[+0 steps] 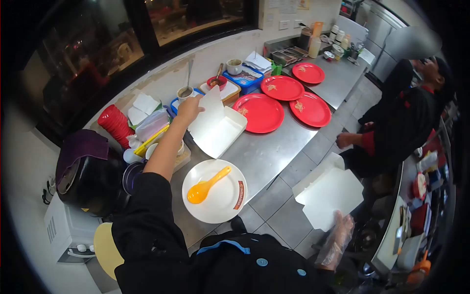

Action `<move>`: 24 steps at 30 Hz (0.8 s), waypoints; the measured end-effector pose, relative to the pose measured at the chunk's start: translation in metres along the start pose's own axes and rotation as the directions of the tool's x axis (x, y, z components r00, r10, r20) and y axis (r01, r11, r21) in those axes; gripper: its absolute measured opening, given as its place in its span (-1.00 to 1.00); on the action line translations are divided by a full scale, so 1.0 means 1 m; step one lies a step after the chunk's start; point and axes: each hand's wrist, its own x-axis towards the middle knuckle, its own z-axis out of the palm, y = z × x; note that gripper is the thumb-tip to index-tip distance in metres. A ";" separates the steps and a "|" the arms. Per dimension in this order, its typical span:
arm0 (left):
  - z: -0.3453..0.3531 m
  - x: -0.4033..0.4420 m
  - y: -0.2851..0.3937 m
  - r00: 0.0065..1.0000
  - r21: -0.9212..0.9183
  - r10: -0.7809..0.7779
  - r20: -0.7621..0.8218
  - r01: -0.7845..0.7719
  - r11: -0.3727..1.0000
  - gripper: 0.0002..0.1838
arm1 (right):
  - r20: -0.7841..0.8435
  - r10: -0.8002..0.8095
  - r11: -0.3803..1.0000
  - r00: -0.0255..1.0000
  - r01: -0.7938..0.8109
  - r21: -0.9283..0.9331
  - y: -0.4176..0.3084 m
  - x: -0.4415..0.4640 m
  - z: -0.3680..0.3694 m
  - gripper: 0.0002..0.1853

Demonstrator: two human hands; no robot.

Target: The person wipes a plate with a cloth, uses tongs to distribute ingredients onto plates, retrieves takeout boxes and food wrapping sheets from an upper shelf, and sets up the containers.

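Note:
My left hand (190, 110) reaches over the counter, its fingers closed at the edge of the raised lid of an open white takeout box (223, 134). Just beyond those fingers stands a cup (185, 93) with a long-handled utensil in it. My right hand (344, 226), in a clear plastic glove, grips a second open white takeout box (330, 193) by its near edge, out over the floor. Between my arms, a white plate (223, 211) at the counter's front edge carries an orange serving spoon (208, 186).
Several red plates (259, 120) with small shredded garnish lie on the steel counter (264, 157). A red bowl (216, 82), a blue tub (245, 78) and stacked red items (115, 122) line the wall. A co-worker (406, 117) stands at the right, by another cluttered worktop.

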 end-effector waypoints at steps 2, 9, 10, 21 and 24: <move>-0.021 -0.018 0.025 0.962 -0.029 0.085 -0.259 -0.096 0.995 -0.52 | 0.075 -0.024 0.999 0.997 0.021 0.030 -0.014 0.013 0.027 -0.84; 0.006 -0.234 0.015 0.840 -0.069 -0.542 0.022 0.542 0.837 -0.81 | 0.543 -0.145 0.886 0.827 0.353 -0.302 -0.101 0.067 0.130 -0.84; 0.040 -0.287 0.001 0.826 -0.003 -0.554 -0.103 0.557 0.831 -0.81 | 0.653 -0.289 0.749 0.700 0.590 -0.301 -0.096 0.085 0.148 -0.85; 0.067 -0.443 0.029 0.176 -0.336 -0.983 0.052 0.930 0.149 -0.82 | 0.894 -0.422 0.464 -0.154 0.810 0.358 -0.159 0.131 0.330 -0.96; 0.044 -0.493 0.021 -0.028 -0.496 -0.998 0.061 0.867 -0.055 -0.85 | 0.822 -0.441 0.336 -0.361 0.783 0.524 -0.140 0.103 0.356 -0.92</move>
